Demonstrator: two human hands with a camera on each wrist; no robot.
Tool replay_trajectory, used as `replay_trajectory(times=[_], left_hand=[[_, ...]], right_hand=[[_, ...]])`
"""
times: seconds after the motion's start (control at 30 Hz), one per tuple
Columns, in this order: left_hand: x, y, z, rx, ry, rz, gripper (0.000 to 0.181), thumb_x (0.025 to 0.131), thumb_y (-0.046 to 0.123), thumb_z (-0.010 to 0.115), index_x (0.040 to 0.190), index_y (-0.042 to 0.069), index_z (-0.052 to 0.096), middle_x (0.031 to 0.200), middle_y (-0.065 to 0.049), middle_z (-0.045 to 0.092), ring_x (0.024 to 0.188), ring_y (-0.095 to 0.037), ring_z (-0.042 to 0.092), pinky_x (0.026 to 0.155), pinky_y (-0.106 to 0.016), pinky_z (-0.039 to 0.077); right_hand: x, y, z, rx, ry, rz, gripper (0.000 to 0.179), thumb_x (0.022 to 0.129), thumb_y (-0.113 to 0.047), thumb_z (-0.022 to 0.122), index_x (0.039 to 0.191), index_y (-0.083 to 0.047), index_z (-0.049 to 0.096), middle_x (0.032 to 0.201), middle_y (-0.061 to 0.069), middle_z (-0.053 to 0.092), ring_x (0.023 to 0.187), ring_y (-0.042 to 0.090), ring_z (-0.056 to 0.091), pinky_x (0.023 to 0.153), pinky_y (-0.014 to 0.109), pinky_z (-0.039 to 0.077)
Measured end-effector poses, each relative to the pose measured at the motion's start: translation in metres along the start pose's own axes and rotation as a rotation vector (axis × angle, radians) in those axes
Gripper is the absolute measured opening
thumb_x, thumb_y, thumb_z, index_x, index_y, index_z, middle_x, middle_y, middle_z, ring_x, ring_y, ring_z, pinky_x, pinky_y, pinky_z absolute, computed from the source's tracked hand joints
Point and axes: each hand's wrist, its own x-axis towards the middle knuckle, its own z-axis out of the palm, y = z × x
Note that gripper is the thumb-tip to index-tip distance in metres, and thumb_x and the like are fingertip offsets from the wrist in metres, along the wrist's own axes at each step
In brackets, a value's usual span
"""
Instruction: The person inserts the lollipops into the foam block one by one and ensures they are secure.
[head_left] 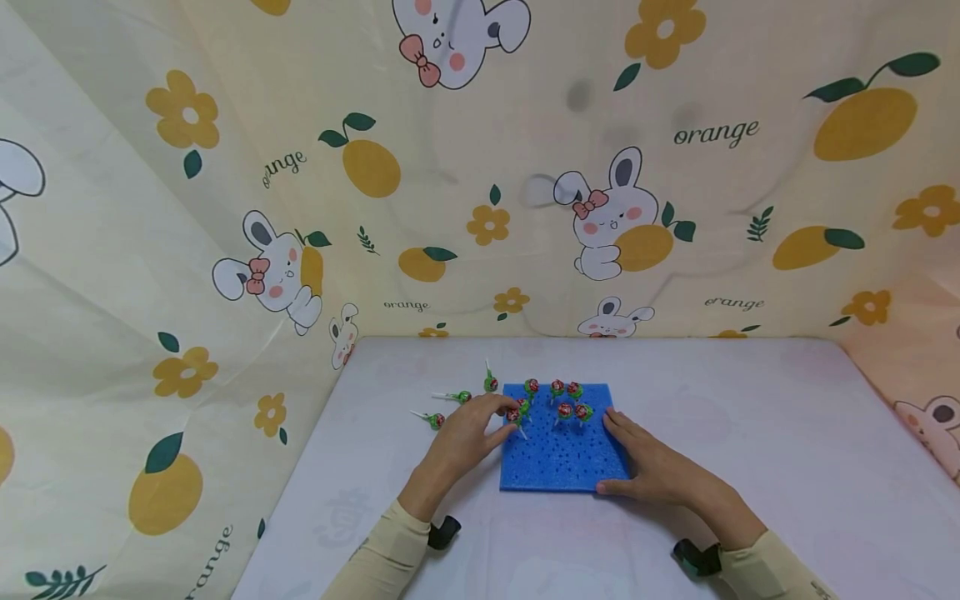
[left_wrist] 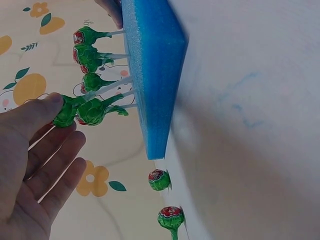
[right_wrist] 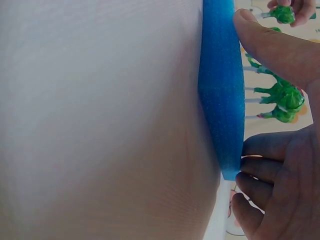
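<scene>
My left hand [head_left: 468, 429] pinches a lollipop [left_wrist: 65, 111] in a green and red wrapper between thumb and forefinger, over the left part of a blue foam board [head_left: 558, 462]. Its white stick points toward the holed face of the board; where the stick ends is hidden among the others in the left wrist view. Several more lollipops [head_left: 565, 410] stand upright by their sticks toward the back of the board. My right hand [head_left: 660, 471] rests at the board's right side, fingertips against that edge and thumb [right_wrist: 275, 45] at the front right corner.
Left of the board, three loose lollipops lie on the white tabletop [head_left: 405, 492]: one at the back [head_left: 491, 384], one in the middle [head_left: 463, 397] and one farthest left [head_left: 436, 421]. A patterned cloth [head_left: 450, 275] hangs behind the table.
</scene>
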Motion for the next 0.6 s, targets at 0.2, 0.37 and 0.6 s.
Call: replay_trajectory(times=[0.2,0.37,0.6], left_hand=[[0.0001,-0.0009,0.0009,0.009,-0.004,-0.001,0.034,0.101,0.023,0.079,0.133,0.014,0.071,0.128,-0.001,0.075,0.113,-0.015,0.071,0.101,-0.034,0.060],[-0.0001,-0.0015,0.0018,0.005,-0.001,0.001,0.035,0.100,0.022,0.081,0.132,0.015,0.071,0.127,0.000,0.075,0.112,-0.015,0.072,0.100,-0.033,0.061],[0.0003,-0.0012,0.0017,0.004,-0.010,0.002,0.035,0.099,0.021,0.081,0.132,0.015,0.071,0.124,0.001,0.076,0.110,-0.014,0.072,0.099,-0.032,0.061]], right_hand=[[-0.0004,-0.0015,-0.0007,0.002,-0.007,0.006,0.118,0.086,-0.062,0.085,0.167,0.003,0.030,0.175,0.028,0.021,0.158,0.055,0.023,0.122,0.070,0.033],[-0.0008,-0.0026,-0.0014,0.004,-0.007,0.008,0.118,0.086,-0.062,0.085,0.167,0.003,0.029,0.175,0.028,0.020,0.157,0.055,0.023,0.122,0.071,0.033],[-0.0006,-0.0028,-0.0013,0.000,-0.004,0.008,0.119,0.086,-0.063,0.084,0.167,0.003,0.029,0.175,0.028,0.020,0.158,0.055,0.022,0.122,0.070,0.032]])
